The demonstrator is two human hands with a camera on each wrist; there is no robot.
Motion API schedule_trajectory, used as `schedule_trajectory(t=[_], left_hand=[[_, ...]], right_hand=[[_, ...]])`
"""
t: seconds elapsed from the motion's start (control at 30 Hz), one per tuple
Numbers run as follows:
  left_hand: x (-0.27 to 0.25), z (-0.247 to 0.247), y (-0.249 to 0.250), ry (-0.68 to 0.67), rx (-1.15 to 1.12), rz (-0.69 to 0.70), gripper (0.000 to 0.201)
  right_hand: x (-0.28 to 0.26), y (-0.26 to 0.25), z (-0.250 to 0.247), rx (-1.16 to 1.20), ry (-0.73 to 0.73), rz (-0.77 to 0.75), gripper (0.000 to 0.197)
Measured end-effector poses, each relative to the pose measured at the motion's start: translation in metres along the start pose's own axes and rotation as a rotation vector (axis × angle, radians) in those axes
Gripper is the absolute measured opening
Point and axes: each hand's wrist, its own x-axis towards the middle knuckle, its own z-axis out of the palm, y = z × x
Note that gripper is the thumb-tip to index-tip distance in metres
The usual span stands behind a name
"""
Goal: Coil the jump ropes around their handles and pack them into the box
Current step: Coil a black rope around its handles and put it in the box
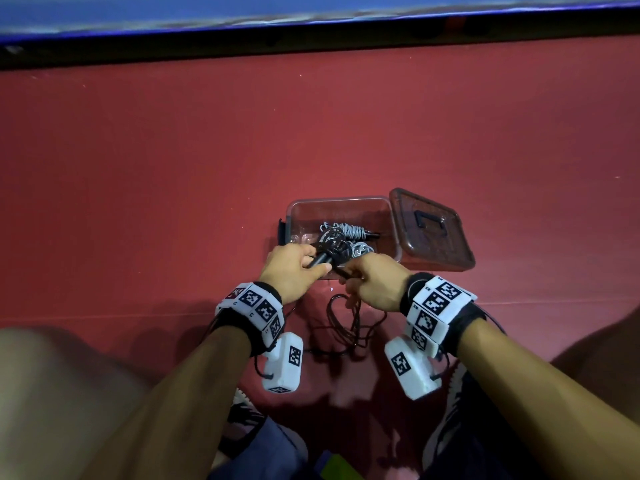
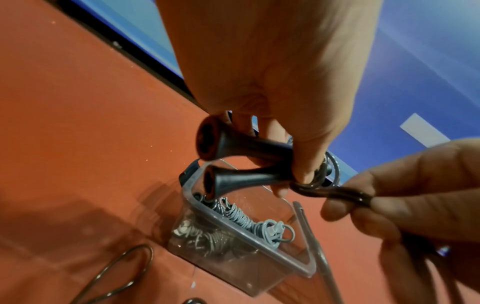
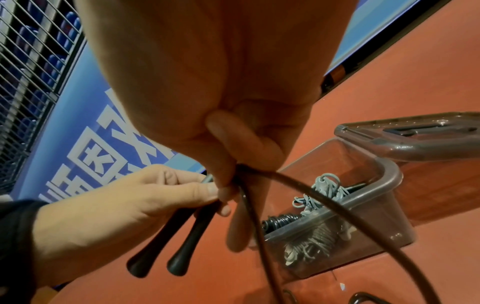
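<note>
**Black rope, mid-coil over the box**

Left hand (image 1: 294, 270) is gripping two smooth, flared black handles (image 3: 166, 242) side by side. Right hand (image 1: 372, 284) is pinching the glossy dark cord (image 3: 298, 193) just at 3 o'clock of the left thumb; slack is looping on the red floor (image 1: 138, 168) at 6. Clear plastic box (image 1: 301, 211) is sitting at 12, holding grey coiled ropes (image 2: 244, 220); its lid (image 1: 433, 233) is leaning at 3.
</note>
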Motion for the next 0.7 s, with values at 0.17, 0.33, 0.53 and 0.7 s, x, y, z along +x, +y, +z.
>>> schedule_trajectory(t=[0.17,0.33,0.53,0.7], left_hand=[[-0.003,0.007,-0.003,-0.040,0.172,0.061,0.025],[-0.004,0.011,0.002,-0.081,0.389,0.156,0.022],[-0.004,0.014,0.002,-0.161,0.572,0.202,0.023],[-0.003,0.016,0.001,-0.251,0.623,0.242,0.023]], right_hand=[[-0.002,-0.001,0.003,-0.150,-0.037,-0.078,0.018],[0.000,-0.003,-0.001,-0.174,-0.021,-0.124,0.018],[0.003,-0.004,0.004,-0.131,-0.027,-0.129,0.026],[0.004,-0.003,-0.004,-0.130,0.034,-0.109,0.022]])
